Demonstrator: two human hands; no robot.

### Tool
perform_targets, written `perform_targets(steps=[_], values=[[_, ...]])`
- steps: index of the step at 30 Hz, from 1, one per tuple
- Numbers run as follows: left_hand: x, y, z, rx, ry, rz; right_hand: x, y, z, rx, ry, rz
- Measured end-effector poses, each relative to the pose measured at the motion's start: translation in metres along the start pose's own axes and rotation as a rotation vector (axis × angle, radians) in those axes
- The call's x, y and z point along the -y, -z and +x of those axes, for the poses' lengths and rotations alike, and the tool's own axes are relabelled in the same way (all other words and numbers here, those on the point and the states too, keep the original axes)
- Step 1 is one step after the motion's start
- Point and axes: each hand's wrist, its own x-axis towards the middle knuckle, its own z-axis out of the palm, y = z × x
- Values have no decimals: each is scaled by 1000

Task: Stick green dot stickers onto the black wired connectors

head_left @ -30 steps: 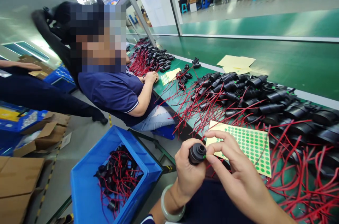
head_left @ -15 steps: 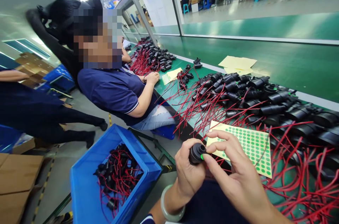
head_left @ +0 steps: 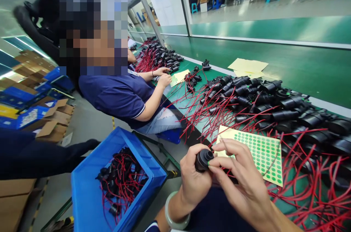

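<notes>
My left hand (head_left: pixel 193 179) is wrapped round a black cylindrical part (head_left: pixel 202 159), whose stepped, nozzle-like end faces up. At the right side of that end, my right hand (head_left: pixel 241 177) presses thumb and forefinger together on a small green round sticker (head_left: pixel 209 163), mostly covered by the fingertips. Just behind the right hand lies a pale yellow sheet (head_left: pixel 263 153) with rows of green dot stickers. Beyond it, a long heap of similar black parts (head_left: pixel 285 115) with red wires (head_left: pixel 309 179) covers the green bench.
A blue bin (head_left: pixel 90 188) holding more wired black parts stands at left, below bench height. A seated co-worker (head_left: pixel 112 96) works farther along the bench, near another sticker sheet (head_left: pixel 179 77). Yellow backing paper (head_left: pixel 246 65) lies behind the heap. Another person's dark-clothed legs (head_left: pixel 49 155) show at far left.
My right fingers have closed in against the part, covering more of the green sticker. The co-worker's hands have moved apart, and the person at far left has shifted left and lower in view.
</notes>
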Motion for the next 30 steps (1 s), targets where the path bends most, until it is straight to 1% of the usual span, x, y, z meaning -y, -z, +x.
perform_targets(steps=[4, 8, 9, 11, 14, 16, 20, 22, 25, 28, 30], values=[[-4, 3, 2, 21, 66, -91, -4, -2, -3, -15, -28, 36], [-9, 7, 6, -8, 200, -316, -12, -3, -7, 7, -178, 69], [-10, 8, 7, 6, 242, -384, -13, -2, -8, 10, -206, 84], [-12, 8, 9, 72, 335, -503, -14, 3, -9, -18, -224, 106], [-12, 5, 11, 152, 440, -609, -10, 14, -7, -51, -161, 65], [-12, 3, 12, 159, 425, -600, -5, 18, -3, -24, -87, 24], [-10, -1, 9, 106, 291, -398, 1, 14, 7, 25, 13, -15], [-9, -2, 6, 86, 249, -289, 1, 9, 11, 23, 14, -11], [-10, -1, 5, 92, 219, -195, -3, 3, 12, 18, -5, 6], [-13, -3, 6, 121, 216, -183, -7, 4, 9, 6, -1, 4], [-15, -5, 8, 140, 246, -231, -11, 6, 7, 3, -3, 9]])
